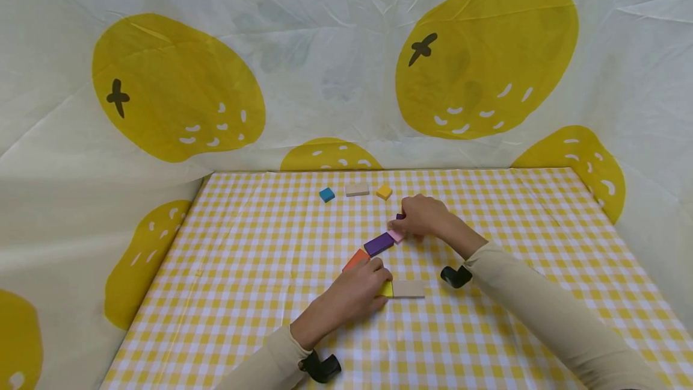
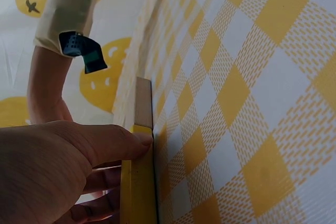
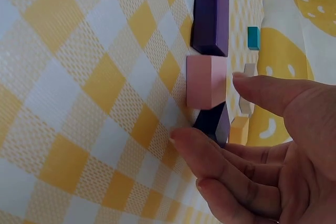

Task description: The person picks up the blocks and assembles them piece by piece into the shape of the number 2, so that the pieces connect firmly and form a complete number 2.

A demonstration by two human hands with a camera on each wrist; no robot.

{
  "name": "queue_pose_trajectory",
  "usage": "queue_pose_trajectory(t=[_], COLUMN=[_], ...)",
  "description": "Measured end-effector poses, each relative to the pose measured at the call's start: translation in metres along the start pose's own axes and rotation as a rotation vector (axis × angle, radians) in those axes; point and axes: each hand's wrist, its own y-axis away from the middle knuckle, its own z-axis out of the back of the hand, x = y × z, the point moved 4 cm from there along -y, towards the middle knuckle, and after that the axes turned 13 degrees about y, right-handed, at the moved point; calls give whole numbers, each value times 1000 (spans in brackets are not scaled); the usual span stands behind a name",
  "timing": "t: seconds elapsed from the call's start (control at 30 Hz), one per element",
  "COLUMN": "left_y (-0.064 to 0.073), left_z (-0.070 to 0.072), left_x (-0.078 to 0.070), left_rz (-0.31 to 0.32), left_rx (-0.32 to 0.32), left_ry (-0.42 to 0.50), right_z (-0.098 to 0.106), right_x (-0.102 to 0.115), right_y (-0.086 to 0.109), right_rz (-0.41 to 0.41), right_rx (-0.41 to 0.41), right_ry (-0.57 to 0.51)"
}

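Note:
My left hand (image 1: 354, 287) lies over a yellow block (image 2: 139, 182) on the table and grips it. Its thumb presses one long side, with fingers curled at the other. A light wooden block (image 1: 408, 289) sits end to end with the yellow one, and an orange block (image 1: 356, 259) shows just beyond the hand. My right hand (image 1: 425, 216) is spread around a small pink block (image 3: 206, 81), thumb apart from it. A dark purple block (image 3: 213, 121) lies right by its index fingertip. On the pink block's other side is a longer purple block (image 1: 379, 244).
Farther back stand a blue block (image 1: 327, 194), a pale wooden block (image 1: 357, 189) and an orange-yellow block (image 1: 384, 192) in a loose row. A yellow-checked cloth (image 1: 260, 245) covers the table. Behind it hangs a white sheet (image 1: 335, 77) with yellow fruit prints.

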Motion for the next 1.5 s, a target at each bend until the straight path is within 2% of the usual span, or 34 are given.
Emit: queue_pose_trajectory(t=[0.23, 0.43, 0.83, 1.07, 1.5], left_y=[0, 0, 0, 0, 0], left_z=[0, -1, -1, 0, 0], left_x=[0, 0, 0, -1, -1], left_rz=[-8, -5, -6, -10, 0], left_rx=[-7, -3, 4, -1, 8], left_ry=[-5, 0, 4, -2, 2], right_z=[-2, -6, -7, -3, -3], right_x=[3, 6, 8, 8, 10], right_y=[3, 1, 0, 1, 0], right_rz=[1, -23, -13, 3, -19], right_rx=[-3, -4, -36, -49, -53], right_ry=[-87, -93, -122, -104, -143])
